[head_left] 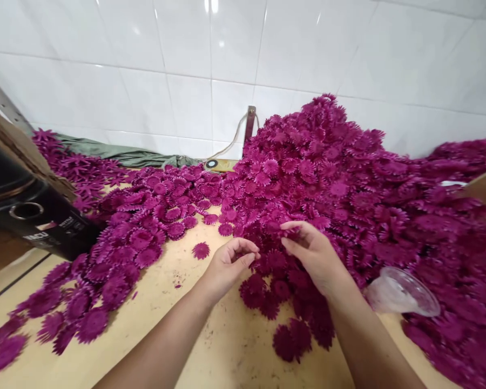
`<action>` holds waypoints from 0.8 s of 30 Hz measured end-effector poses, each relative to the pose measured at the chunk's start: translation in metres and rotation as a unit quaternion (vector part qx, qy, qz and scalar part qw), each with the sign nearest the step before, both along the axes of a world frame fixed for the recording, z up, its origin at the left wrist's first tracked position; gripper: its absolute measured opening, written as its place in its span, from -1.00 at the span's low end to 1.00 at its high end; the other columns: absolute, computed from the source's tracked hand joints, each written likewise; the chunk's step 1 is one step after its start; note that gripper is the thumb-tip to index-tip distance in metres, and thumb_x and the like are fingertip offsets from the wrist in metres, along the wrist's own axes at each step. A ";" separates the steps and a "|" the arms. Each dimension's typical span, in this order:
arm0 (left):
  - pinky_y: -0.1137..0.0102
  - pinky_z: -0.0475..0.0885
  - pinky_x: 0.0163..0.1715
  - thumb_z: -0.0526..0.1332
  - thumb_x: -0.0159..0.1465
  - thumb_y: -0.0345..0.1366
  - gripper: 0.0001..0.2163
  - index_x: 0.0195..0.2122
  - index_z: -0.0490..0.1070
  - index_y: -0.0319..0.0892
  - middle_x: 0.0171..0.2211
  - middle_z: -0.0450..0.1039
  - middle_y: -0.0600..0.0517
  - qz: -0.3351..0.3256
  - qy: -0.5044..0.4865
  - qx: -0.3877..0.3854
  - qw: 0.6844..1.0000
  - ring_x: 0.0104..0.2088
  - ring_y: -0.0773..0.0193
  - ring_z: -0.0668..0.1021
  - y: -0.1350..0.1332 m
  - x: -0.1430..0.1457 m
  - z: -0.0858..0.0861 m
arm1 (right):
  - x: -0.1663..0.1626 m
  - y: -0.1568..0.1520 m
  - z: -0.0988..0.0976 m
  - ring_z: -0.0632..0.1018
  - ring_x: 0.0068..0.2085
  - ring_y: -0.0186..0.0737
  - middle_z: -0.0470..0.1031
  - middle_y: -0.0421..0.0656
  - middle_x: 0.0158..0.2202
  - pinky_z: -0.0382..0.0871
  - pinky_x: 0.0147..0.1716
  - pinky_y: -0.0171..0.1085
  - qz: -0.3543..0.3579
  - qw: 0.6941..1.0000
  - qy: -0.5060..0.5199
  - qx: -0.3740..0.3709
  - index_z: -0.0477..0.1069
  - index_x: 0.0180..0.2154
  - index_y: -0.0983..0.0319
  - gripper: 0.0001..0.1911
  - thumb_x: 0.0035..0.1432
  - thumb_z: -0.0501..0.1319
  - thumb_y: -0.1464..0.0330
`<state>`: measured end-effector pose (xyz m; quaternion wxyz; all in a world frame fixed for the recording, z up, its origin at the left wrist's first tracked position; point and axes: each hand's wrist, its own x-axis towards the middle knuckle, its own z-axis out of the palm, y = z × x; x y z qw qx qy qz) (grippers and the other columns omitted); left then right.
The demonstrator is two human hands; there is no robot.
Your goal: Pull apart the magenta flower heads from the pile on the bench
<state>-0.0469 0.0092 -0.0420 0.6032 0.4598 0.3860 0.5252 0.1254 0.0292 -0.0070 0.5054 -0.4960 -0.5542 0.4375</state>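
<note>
Between right-hand fingers [294,233], magenta flower [292,235]

A pale wooden table [210,346] with small dark specks carries everything here. A tall heap of magenta fabric flowers [328,178] covers its right half and rises against the tiled wall. A flatter spread of the same flowers [146,227] runs across the left side toward the near edge, and one single flower [201,250] lies apart between the two. A clear plastic bag [403,292] rests at the heap's near edge. A black box [36,216] sits at the left, and a green cloth [121,154] lies along the back.
</note>
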 end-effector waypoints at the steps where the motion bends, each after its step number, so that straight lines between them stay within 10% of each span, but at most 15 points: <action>1: 0.47 0.32 -0.38 0.33 -0.06 -0.29 -0.82 -0.44 0.40 -0.20 -0.50 0.43 0.10 0.007 0.002 -0.002 1.000 -0.44 0.38 0.44 0.000 0.000 0.000 | -0.004 -0.003 -0.002 0.41 -0.41 -0.30 0.42 -0.23 -0.47 0.31 -0.33 -0.28 0.034 0.999 0.010 -0.023 0.37 -0.42 0.22 -0.76 -0.25 0.28 0.31; 8: 0.47 0.34 -0.42 0.29 -0.03 -0.34 -0.89 -0.46 0.41 -0.21 -0.54 0.41 0.11 0.050 0.039 -0.018 0.998 -0.49 0.39 0.43 0.002 0.002 -0.006 | -0.017 -0.013 -0.002 0.38 -0.43 -0.33 0.36 -0.27 -0.52 0.27 -0.33 -0.31 0.146 0.985 0.047 -0.081 0.35 -0.48 0.23 -0.83 -0.14 0.24 0.27; 16: 0.28 0.35 -0.13 0.20 0.07 -0.28 -0.85 -0.34 0.46 -0.17 -0.27 0.49 -0.04 0.091 0.163 0.078 0.979 -0.21 0.20 0.48 -0.001 0.003 -0.005 | -0.022 -0.008 -0.018 0.06 -0.63 -0.43 0.01 -0.36 -0.71 -0.03 -0.63 -0.36 0.032 0.996 0.002 -0.087 0.05 -0.67 0.18 -0.76 -0.14 0.07 0.26; 24: 0.29 0.35 -0.14 0.21 0.06 -0.32 -0.85 -0.32 0.47 -0.17 -0.26 0.46 -0.05 0.096 0.158 0.138 0.973 -0.20 0.19 0.47 -0.005 0.005 0.001 | -0.034 -0.015 -0.015 0.04 -0.59 -0.43 -0.03 -0.34 -0.65 -0.06 -0.61 -0.37 0.124 0.987 -0.095 -0.046 0.05 -0.64 0.20 -0.75 -0.03 0.03 0.26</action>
